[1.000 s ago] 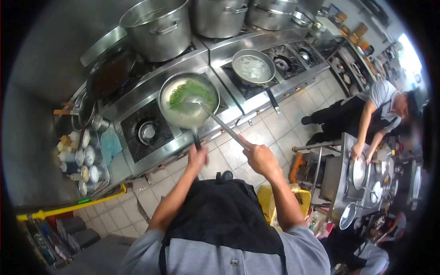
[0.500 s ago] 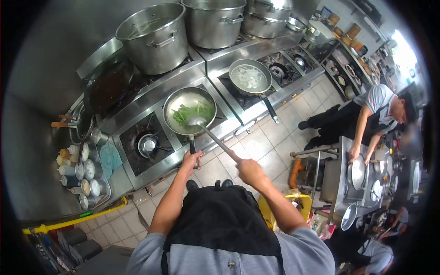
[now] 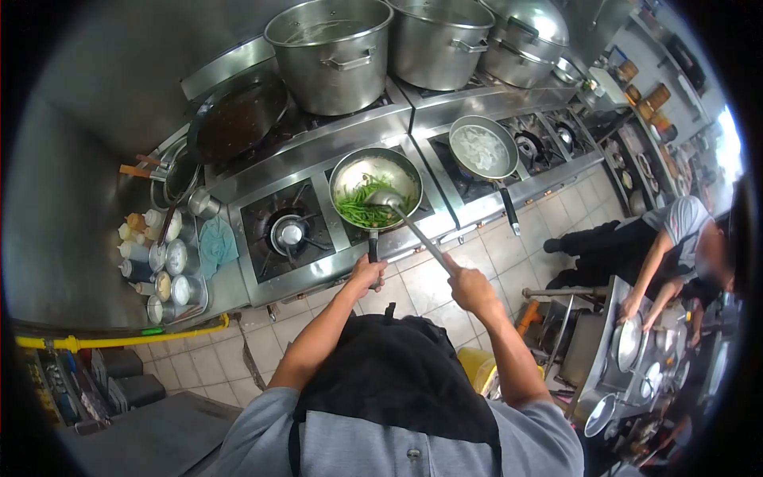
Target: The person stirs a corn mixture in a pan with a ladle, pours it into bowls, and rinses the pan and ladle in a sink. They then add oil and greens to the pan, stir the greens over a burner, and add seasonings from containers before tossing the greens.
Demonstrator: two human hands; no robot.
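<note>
My left hand [image 3: 368,274] is wrapped round the dark handle of a frying pan [image 3: 355,163] on the stove. Green vegetables [image 3: 359,205], cut in thin pieces, lie in the near left part of that pan. In my right hand [image 3: 474,291] is the long handle of a metal ladle [image 3: 385,199], whose bowl rests among the greens. A second pan [image 3: 483,149] with pale pieces in cloudy liquid sits on the burner to the right, its black handle toward me.
Large stockpots [image 3: 332,67] line the back burners, beside a dark wok [image 3: 238,119]. A bare burner [image 3: 289,232] is at left, near a teal cloth [image 3: 217,245] and several sauce bottles [image 3: 133,252]. At right, a co-worker [image 3: 675,226] handles a metal bowl [image 3: 629,342].
The view has shifted, so the stove appears farther right. The ladle's bowl has moved within the pan, and the greens are spread lower and flatter. Both hands keep their holds.
</note>
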